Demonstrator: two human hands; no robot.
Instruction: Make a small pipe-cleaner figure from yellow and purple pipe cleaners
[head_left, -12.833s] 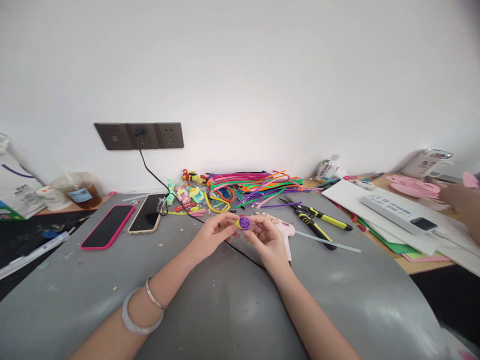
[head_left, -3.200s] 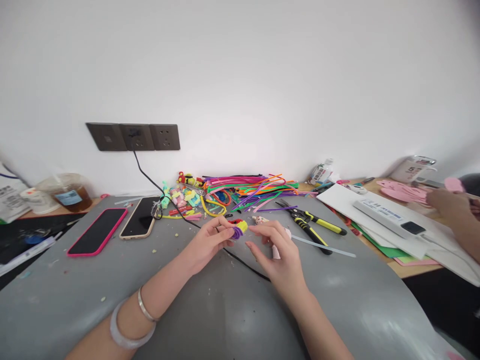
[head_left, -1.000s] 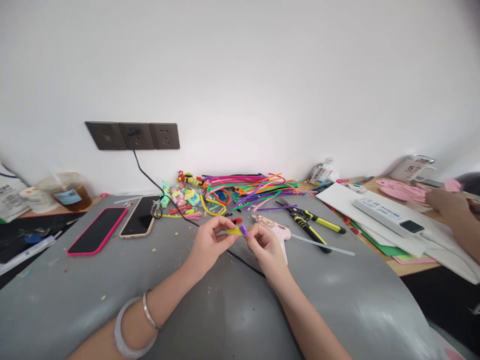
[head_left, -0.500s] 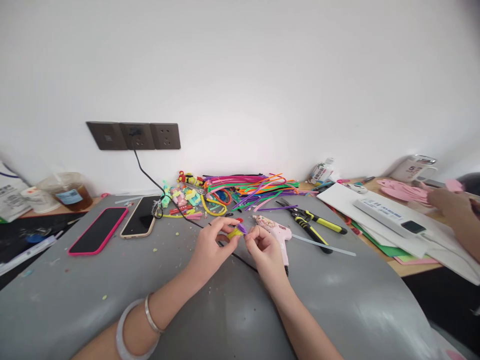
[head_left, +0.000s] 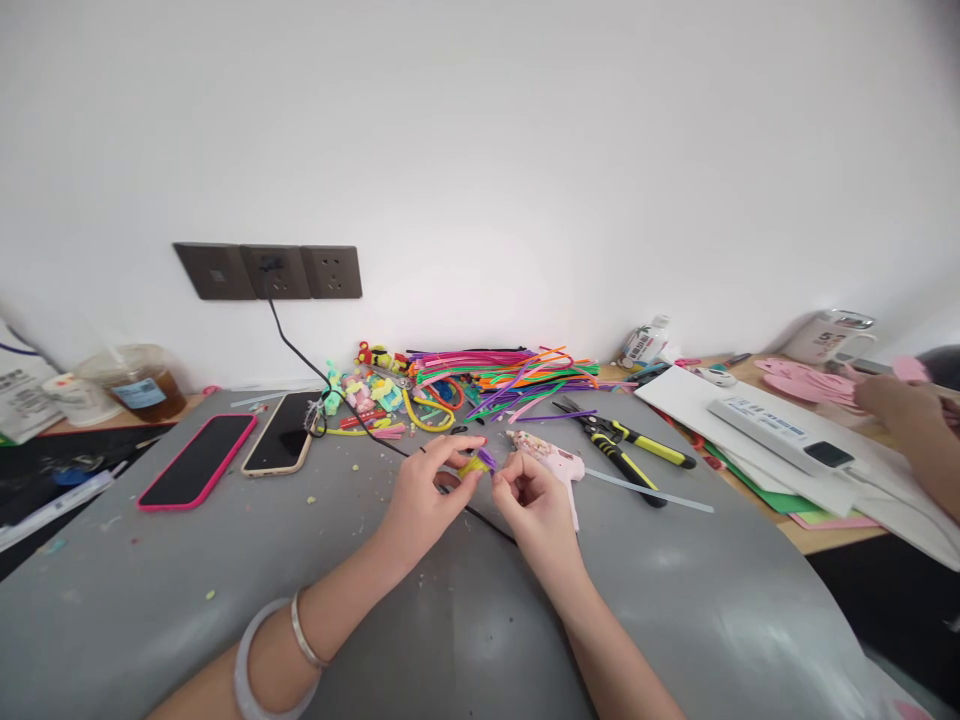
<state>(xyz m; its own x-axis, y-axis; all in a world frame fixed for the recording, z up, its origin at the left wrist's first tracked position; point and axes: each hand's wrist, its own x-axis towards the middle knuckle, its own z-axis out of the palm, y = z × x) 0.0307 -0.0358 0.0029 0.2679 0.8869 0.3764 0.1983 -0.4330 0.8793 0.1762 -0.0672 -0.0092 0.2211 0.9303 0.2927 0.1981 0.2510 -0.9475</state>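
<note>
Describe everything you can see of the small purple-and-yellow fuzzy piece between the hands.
The small purple-and-yellow fuzzy piece looks like pipe cleaner, yellow nearer the left hand, purple nearer the right hand. It is held above the grey tabletop. Left fingers hold the yellow part; right fingertips meet the purple end, though their grip is unclear. Blur and fingers hide its finer shape.

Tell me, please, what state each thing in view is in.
Left hand, closed on the piece.
Right hand, pinching the piece.
Piece, held, partly hidden.
Plug, in its socket.
Pink phone, face up, screen dark.
Gold phone, face up, screen dark.
Pliers, handles spread.
Glue gun, lying on its side.
Cup, partly full.
</note>
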